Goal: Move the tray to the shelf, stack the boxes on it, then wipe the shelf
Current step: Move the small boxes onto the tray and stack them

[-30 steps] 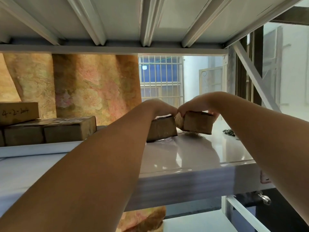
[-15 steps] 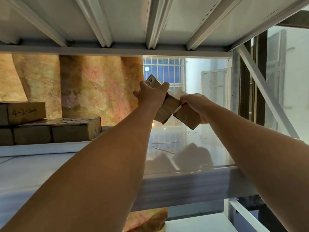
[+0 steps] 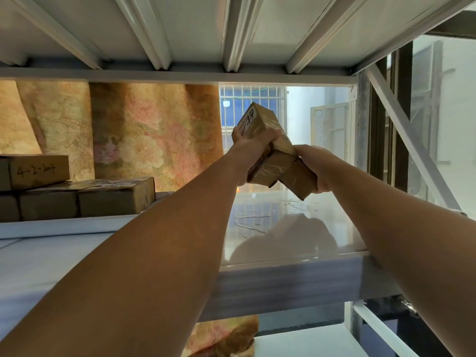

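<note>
Left hand (image 3: 248,145): clamped around the tall box (image 3: 260,122), fingers wrapped over its lower part, right of frame centre.
Right hand (image 3: 313,167): closed on the lower box (image 3: 296,182), gripping its right side.
Tall box: brown and taped, tilted with its top leaning left, handwriting on the upper face (too small to read).
Lower box: brown, tilted the other way, its upper end pressed against the tall box's base; both are held in the air above the shelf (image 3: 296,233), touching nothing else.
Shelf: white and glossy, mirroring the boxes and hands; a few streaks or smears show on it under the boxes.
Stacked boxes (image 3: 87,199): at the left of the frame, resting at the back of the shelf level, well apart from the hands; the top one (image 3: 33,171) bears handwritten numbers.
Tray: I cannot tell which surface it is.
Backdrop: a floral cloth (image 3: 144,130) behind the stack, a barred window (image 3: 252,99) beyond the hands.
</note>
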Demonstrator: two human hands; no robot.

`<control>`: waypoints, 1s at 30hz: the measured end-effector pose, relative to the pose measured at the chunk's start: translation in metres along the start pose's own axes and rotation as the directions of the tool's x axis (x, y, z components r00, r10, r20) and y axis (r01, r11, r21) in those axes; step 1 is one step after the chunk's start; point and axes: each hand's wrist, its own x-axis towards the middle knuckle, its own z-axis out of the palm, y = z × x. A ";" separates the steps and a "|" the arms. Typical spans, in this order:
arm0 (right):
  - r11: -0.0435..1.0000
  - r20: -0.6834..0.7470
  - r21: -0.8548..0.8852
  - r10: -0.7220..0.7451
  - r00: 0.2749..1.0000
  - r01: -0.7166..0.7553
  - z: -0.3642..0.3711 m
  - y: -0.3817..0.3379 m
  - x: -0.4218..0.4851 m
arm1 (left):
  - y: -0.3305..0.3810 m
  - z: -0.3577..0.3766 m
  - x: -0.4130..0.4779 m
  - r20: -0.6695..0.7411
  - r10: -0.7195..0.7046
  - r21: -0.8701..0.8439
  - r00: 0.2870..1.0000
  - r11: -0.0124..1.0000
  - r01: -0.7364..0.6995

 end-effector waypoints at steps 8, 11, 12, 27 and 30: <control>0.987 -0.026 -0.161 -0.016 1.000 0.012 0.000 0.006 -0.001 | 0.007 0.007 -0.002 -0.272 0.056 -0.161 0.961 0.982 -0.103; 0.961 0.045 -0.261 -0.082 0.996 0.091 0.008 0.006 -0.002 | 0.007 0.008 -0.003 -0.286 0.086 -0.128 0.954 0.984 -0.127; 0.950 0.067 -0.289 -0.104 0.992 0.119 0.011 0.005 -0.002 | 0.007 0.009 -0.004 -0.287 0.088 -0.115 0.954 0.986 -0.125; 0.789 -0.293 -0.540 -0.503 0.813 0.293 0.012 0.006 0.003 | 0.001 -0.007 -0.002 -0.374 0.195 0.388 0.907 0.921 -0.039; 0.839 -0.291 -0.458 -0.454 0.842 0.294 0.014 0.004 0.003 | 0.003 -0.012 -0.005 -0.410 0.210 0.432 0.888 0.902 -0.013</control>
